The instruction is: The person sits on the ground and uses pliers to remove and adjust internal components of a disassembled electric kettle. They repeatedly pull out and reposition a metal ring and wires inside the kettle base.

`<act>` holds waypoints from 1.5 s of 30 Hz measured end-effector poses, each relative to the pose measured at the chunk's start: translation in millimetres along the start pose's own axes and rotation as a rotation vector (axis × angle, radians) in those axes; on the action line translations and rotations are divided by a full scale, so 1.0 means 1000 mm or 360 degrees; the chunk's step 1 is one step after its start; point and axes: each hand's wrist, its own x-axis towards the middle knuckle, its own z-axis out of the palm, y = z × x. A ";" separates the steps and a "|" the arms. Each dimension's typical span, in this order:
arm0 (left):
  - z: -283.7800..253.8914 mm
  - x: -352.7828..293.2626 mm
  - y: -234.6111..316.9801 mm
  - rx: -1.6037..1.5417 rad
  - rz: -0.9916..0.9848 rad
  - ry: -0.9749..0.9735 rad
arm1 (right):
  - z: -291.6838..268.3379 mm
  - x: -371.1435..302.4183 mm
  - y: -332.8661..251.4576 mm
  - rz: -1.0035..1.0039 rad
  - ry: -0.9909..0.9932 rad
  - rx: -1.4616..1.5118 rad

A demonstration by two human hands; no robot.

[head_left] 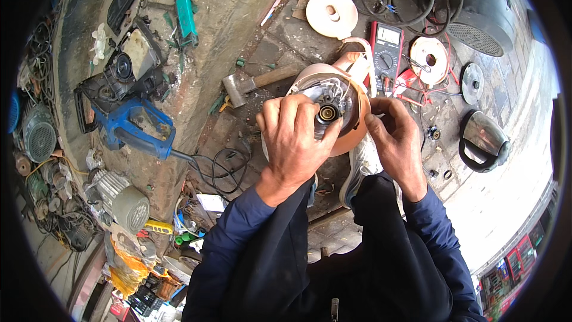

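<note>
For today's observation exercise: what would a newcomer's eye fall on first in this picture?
First, at centre, the left hand and right hand gripping an upturned pink kettle with its base opened, wiring showing. Next, the blue power tool on the ground to the left. Then the red multimeter just above the kettle, and a steel kettle at right.

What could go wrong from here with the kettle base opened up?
1. The left hand grips the upturned pink kettle by its open base; thin white wires there could snag or tear.
2. Small loose parts on the ground could get lost.
3. The multimeter leads lie tangled nearby and could catch.
</note>
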 end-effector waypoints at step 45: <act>-0.008 0.005 0.003 0.0002 -0.0006 -0.0067 | 0.003 0.000 0.007 -0.0095 0.0044 0.0066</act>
